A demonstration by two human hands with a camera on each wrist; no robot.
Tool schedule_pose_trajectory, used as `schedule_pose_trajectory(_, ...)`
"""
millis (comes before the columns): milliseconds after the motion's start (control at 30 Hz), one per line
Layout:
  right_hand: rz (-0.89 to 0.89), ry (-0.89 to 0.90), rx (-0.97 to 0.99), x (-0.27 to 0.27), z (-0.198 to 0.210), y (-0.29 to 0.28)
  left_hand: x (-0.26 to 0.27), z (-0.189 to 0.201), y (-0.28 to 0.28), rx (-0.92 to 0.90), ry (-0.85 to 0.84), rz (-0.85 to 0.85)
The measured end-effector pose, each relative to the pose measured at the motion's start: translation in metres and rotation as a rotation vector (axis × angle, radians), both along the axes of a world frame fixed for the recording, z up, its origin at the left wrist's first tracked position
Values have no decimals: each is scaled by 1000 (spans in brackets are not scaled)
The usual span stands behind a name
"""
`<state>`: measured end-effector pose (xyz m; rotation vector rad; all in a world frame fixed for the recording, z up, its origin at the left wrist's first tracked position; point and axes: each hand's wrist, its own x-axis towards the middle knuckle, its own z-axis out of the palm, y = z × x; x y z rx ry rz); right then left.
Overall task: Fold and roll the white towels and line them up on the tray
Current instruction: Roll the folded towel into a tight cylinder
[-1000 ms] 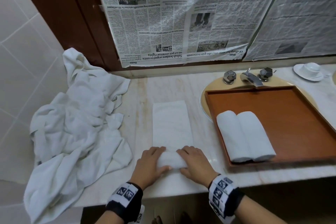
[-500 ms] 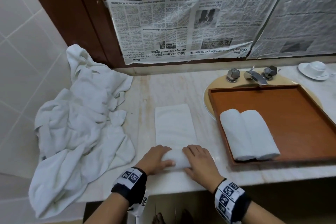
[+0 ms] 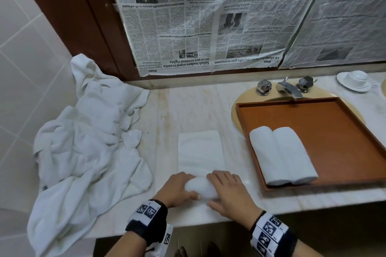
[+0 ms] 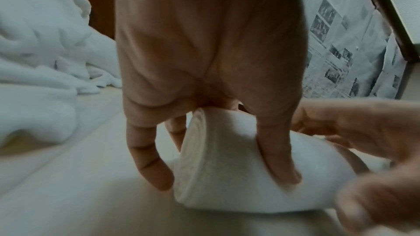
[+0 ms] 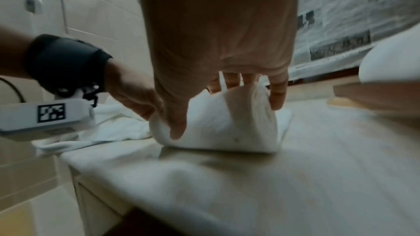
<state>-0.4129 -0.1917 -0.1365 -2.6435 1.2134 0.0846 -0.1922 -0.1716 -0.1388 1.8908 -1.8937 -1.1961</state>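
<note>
Marble table (image 3: 188, 110): left hand (image 3: 177, 188) and right hand (image 3: 229, 194) both curl around the half-rolled towel (image 3: 201, 186), keeping the roll tight and even.

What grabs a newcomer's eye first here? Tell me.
Both hands, left and right, grip a half-rolled white towel at the counter's near edge. Two finished rolls lie side by side on the wooden tray over the sink, and a heap of unfolded towels sprawls left.
</note>
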Motion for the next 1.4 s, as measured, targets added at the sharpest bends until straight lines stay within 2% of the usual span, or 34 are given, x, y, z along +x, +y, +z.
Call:
schedule_pose_trajectory(33,10,-15,-38,1,-4,1,0,0,-2,17,-15,-3)
schedule_pose_trajectory(100,14,-62,39,0,-5,-10,0,-2,0,38,-53,-3)
schedule_pose_trajectory(167,-34,-99,250,0,3,-27,-2,-9,11,-20,-122,20)
schedule_pose_trajectory(267,-101,-191,521,6,19,-48,-6,-16,28,-254,-270,25)
schedule_pose_trajectory(367,-162,-225,645,6,19,-54,-2,-17,31,-270,-237,12)
schedule_pose_trajectory(400,-188,-226,610,5,15,-50,1,-17,28,-234,-199,5)
schedule_pose_trajectory(433,-193,-217,496,5,12,-43,5,-15,24,-186,-158,6)
schedule_pose_trajectory(500,-120,-154,140,3,2,-24,12,-14,12,-102,-80,20)
schedule_pose_trajectory(533,-76,-104,36,3,-2,-14,14,-13,7,-74,-59,19)
schedule_pose_trajectory(633,-25,-74,-99,8,-11,-6,13,-8,2,-32,-68,-4)
schedule_pose_trajectory(700,-39,-90,0,11,-9,-18,8,-6,9,-43,-139,-11)
schedule_pose_trajectory(833,-79,-62,347,17,10,-42,-6,-11,32,-209,-293,-32)
schedule_pose_trajectory(967,-70,17,562,15,20,-48,-6,-13,34,-160,-301,-54)
schedule_pose_trajectory(1033,-78,11,513,10,19,-38,-2,-10,29,-86,-243,-54)
schedule_pose_trajectory(1133,-22,-32,149,5,12,-13,3,-7,16,21,-166,-41)
schedule_pose_trajectory(1233,2,-11,-11,7,0,-1,4,-7,9,49,-149,-42)
schedule_pose_trajectory(1300,-9,2,53,10,-1,-9,0,-8,14,1,-181,-32)
schedule_pose_trajectory(1400,-92,-60,324,14,7,-31,-6,-13,31,-223,-291,0)
